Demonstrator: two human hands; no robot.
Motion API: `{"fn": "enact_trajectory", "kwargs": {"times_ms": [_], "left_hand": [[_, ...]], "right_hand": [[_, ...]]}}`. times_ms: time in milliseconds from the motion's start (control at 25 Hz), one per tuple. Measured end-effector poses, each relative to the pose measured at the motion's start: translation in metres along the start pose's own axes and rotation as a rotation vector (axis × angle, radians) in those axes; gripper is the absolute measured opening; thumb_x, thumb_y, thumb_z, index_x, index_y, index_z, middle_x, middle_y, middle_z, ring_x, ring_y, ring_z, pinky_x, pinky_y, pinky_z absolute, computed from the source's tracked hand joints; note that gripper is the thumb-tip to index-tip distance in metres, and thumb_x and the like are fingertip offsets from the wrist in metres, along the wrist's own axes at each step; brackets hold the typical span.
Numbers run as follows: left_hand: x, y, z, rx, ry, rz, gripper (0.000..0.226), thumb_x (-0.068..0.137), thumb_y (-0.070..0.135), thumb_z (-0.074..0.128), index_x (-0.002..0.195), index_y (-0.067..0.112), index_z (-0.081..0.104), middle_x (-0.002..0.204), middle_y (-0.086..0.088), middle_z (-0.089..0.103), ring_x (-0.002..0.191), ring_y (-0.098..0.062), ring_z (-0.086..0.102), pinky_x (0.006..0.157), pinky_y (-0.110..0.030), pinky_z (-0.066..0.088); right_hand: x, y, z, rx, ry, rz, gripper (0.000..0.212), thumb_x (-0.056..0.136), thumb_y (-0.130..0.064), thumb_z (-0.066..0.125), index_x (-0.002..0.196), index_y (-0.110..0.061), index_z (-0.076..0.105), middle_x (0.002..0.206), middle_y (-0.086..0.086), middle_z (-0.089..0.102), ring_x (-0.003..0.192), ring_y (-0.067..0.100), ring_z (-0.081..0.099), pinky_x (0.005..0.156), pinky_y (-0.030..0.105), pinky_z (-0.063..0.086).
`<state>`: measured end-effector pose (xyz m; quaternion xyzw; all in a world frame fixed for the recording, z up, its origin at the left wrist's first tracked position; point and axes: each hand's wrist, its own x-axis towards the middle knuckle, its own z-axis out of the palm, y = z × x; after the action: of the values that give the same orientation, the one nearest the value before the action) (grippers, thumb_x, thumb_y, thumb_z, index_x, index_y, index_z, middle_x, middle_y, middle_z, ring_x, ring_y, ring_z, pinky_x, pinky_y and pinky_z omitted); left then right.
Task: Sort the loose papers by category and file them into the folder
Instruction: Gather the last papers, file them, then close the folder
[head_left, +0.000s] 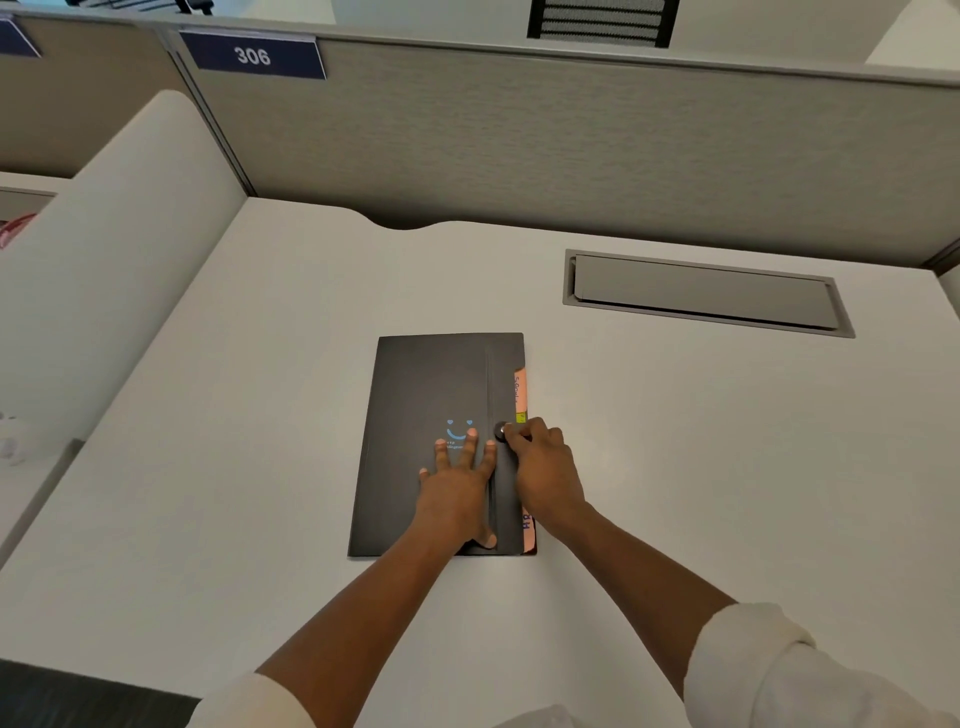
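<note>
A dark grey folder with a blue smiley print lies closed on the white desk. Its flap wraps over from the right, with a round snap button. Coloured tabs, orange and yellow-green, stick out at the folder's right edge, and another tab shows lower down. My left hand lies flat on the cover with its fingers spread. My right hand has its fingers curled at the flap's edge, with fingertips on the snap button. No loose papers are in sight.
A grey cable hatch is set into the desk at the back right. A grey partition bearing the sign "306" closes the back. A white side panel borders the desk on the left.
</note>
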<state>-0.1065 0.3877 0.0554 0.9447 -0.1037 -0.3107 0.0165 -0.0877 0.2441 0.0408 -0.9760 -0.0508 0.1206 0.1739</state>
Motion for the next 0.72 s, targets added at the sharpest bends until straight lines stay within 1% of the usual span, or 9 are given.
{"fn": "enact_trajectory", "kwargs": {"times_ms": [160, 280, 560, 720], "left_hand": [[0.002, 0.001, -0.001, 0.01, -0.012, -0.004, 0.13, 0.068, 0.056, 0.079, 0.154, 0.027, -0.013, 0.162, -0.005, -0.02, 0.147, -0.047, -0.008, 0.113, -0.064, 0.024], [0.002, 0.002, -0.002, 0.017, -0.018, -0.005, 0.13, 0.068, 0.056, 0.079, 0.154, 0.027, -0.014, 0.162, -0.005, -0.021, 0.146, -0.048, -0.008, 0.113, -0.064, 0.024], [0.004, 0.002, -0.001, 0.023, -0.021, -0.002, 0.13, 0.067, 0.057, 0.079, 0.154, 0.027, -0.013, 0.162, -0.005, -0.02, 0.146, -0.048, -0.008, 0.112, -0.065, 0.024], [0.004, 0.0, -0.001, 0.033, -0.016, 0.009, 0.13, 0.066, 0.059, 0.078, 0.154, 0.028, -0.012, 0.162, -0.004, -0.019, 0.147, -0.047, -0.007, 0.111, -0.063, 0.027]], "right_hand": [[0.002, -0.003, -0.003, -0.244, -0.045, -0.084, 0.057, 0.098, -0.026, 0.05, 0.149, -0.017, 0.026, 0.142, 0.013, 0.037, 0.121, 0.031, 0.042, 0.099, 0.04, 0.042], [0.003, -0.005, -0.004, -0.319, -0.058, -0.115, 0.057, 0.099, -0.022, 0.046, 0.15, -0.012, 0.023, 0.144, 0.014, 0.037, 0.124, 0.032, 0.042, 0.098, 0.042, 0.041], [0.007, -0.015, -0.006, -0.318, -0.046, -0.115, 0.045, 0.102, -0.02, 0.041, 0.144, -0.006, 0.032, 0.139, 0.016, 0.041, 0.121, 0.032, 0.047, 0.097, 0.041, 0.043], [0.003, -0.013, -0.002, -0.287, -0.056, -0.081, 0.05, 0.102, -0.022, 0.044, 0.146, -0.007, 0.028, 0.142, 0.016, 0.039, 0.122, 0.032, 0.046, 0.097, 0.042, 0.044]]}}
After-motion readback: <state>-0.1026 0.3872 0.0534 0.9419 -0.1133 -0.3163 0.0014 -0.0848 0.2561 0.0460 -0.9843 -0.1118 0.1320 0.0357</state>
